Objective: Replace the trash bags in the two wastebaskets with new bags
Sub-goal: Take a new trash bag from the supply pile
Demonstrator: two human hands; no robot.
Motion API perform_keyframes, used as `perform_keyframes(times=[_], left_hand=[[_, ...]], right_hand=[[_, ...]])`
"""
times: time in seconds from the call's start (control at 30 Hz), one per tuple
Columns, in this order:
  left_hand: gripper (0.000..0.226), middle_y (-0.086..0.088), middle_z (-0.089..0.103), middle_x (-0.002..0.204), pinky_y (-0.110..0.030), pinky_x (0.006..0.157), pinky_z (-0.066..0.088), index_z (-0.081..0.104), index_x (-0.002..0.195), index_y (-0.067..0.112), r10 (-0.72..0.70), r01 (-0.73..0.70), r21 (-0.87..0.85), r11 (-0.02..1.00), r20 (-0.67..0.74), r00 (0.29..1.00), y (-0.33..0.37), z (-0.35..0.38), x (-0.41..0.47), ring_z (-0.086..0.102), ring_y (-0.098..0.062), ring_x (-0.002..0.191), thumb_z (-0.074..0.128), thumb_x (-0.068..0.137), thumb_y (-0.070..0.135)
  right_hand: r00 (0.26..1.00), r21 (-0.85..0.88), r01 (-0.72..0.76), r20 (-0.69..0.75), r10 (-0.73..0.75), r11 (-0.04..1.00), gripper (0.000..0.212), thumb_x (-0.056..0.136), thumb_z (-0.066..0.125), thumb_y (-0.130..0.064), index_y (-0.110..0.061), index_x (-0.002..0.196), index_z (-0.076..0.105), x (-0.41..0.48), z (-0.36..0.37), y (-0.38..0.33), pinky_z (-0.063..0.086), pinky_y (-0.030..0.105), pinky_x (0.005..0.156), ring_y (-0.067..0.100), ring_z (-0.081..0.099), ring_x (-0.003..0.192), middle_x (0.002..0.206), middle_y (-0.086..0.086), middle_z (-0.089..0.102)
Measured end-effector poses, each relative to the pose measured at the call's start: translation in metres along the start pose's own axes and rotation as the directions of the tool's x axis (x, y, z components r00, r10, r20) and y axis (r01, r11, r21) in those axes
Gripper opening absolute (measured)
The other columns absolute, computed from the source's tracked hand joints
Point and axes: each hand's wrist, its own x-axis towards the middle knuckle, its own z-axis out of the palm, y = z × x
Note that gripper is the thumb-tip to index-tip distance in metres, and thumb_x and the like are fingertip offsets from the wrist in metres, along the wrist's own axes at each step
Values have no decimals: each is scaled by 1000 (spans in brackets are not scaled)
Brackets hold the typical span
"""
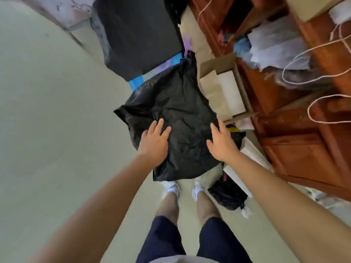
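The fingers (159, 125) of the left hand (154, 144) lie straight and slightly spread, flat on the near left part of a large crumpled black plastic trash bag (178, 103), gripping nothing. The fingers (221, 126) of the right hand (222, 145) are likewise straight and spread, pressed flat on the bag's near right edge with the thumb held out to the side. The bag spreads wide and puffy between and beyond both hands, in front of the person's white shoes (171, 187) and above the pale greenish floor (57, 111); what lies beneath it is hidden, so it may or may not cover a wastebasket. Bare forearms reach down from the lower corners, and navy blue shorts (161, 238) show at the bottom. Just beside the right shoe sits a small tied black plastic bag (227, 194). Beyond the big bag's right side stands an open brown cardboard box (224, 92), and to its right a reddish-brown wooden cabinet (303, 154) with loops of white cord (311, 52) over it. At the top, past the bag, rests a large flat dark grey panel (138, 33)
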Motion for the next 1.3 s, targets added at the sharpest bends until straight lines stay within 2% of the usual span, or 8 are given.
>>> perform_keyframes(times=[0.17,0.27,0.37,0.47,0.67,0.87,1.07,1.3], left_hand=[[68,-9,42,150,-42,106,35,18,155,16,-104,102,-48,994,-35,994,-6,88,37,35,-30,139,53,97,22],[53,-9,62,119,-44,87,42,48,142,16,-126,123,-51,991,-66,990,-18,110,45,53,-34,112,59,90,15],[32,-12,62,106,-45,77,46,69,118,16,-164,147,-164,975,-95,982,-29,103,37,57,-38,101,56,90,6],[28,-14,60,107,-48,79,51,69,114,11,-242,179,-305,935,-180,954,-36,70,24,57,-39,103,53,92,3],[25,-13,61,112,-42,84,46,66,111,10,-448,256,-456,852,-385,807,-57,-14,0,54,-35,109,48,95,11],[23,-6,59,107,-30,77,38,65,107,16,-672,395,-591,704,-373,640,-62,-80,-76,57,-28,98,48,93,14],[20,-4,60,98,-32,76,41,66,105,16,-828,434,-710,554,-418,374,-61,-100,-209,56,-28,97,53,91,12],[23,-9,60,118,-38,90,46,64,112,10,-882,403,-785,471,-420,214,-46,-90,-371,56,-28,109,56,91,9]], right_hand=[[989,195,-33,-134,60,980,80,101,55,-33,-16,160,4,57,59,17,27,47,119,32,18,150,165,13,15],[960,280,-71,-242,142,958,73,94,64,-37,-13,154,30,74,73,24,43,47,105,26,57,116,117,5,64],[966,271,-56,-229,121,961,24,93,65,-36,-22,112,65,68,71,21,51,40,81,20,57,79,77,-7,53],[975,373,60,-221,26,926,7,91,68,-26,-22,90,62,51,50,5,38,30,64,10,46,62,66,-5,46],[890,357,395,-376,-257,846,16,92,67,-25,-19,106,63,21,-17,-46,37,28,65,15,48,70,80,-1,49],[806,263,587,-107,-582,766,59,97,61,-35,-19,150,40,-46,-67,-101,40,26,97,15,49,121,132,1,50],[717,416,596,109,-688,687,28,94,61,-45,-20,106,64,-131,-76,-157,42,33,75,16,57,76,91,10,65],[675,539,519,217,-705,663,15,95,63,-31,-23,106,67,-255,-56,-227,54,44,97,23,68,104,106,4,73]])
